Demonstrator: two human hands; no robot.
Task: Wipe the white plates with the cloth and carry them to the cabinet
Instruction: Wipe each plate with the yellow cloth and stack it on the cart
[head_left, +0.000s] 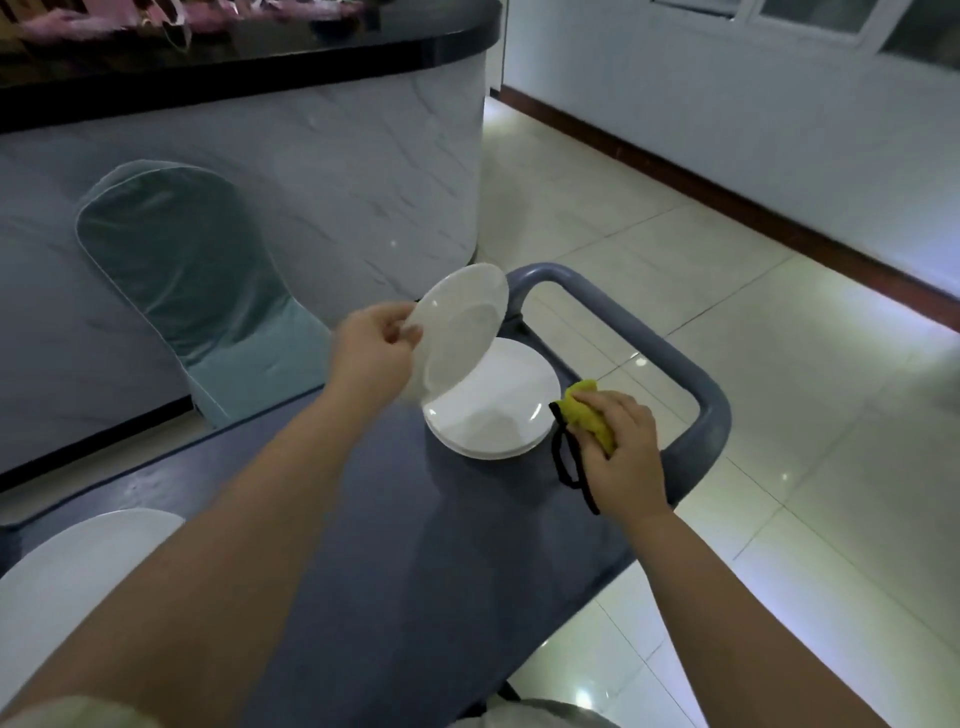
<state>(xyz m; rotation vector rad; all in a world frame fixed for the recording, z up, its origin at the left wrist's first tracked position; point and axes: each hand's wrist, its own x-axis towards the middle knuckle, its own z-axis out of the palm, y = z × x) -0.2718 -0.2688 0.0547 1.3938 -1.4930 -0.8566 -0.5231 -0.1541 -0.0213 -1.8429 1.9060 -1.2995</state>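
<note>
Over the stack (498, 415) on the bench (363, 519), my left hand (371, 358) pinches a tilted plate (462, 332) by its rim; my right hand (621, 447) grips the cloth (587, 410) just beside. I'd sweep the plate's face next, with that rim pinch firm.

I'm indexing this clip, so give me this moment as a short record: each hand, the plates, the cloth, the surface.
left hand: grips the rim of the tilted plate
tilted plate: white, held steeply over the plate stack
right hand: holds the yellow cloth, beside the stack
plate stack: white, on the grey-blue cart
wiping: cloth not on the tilted plate
</note>
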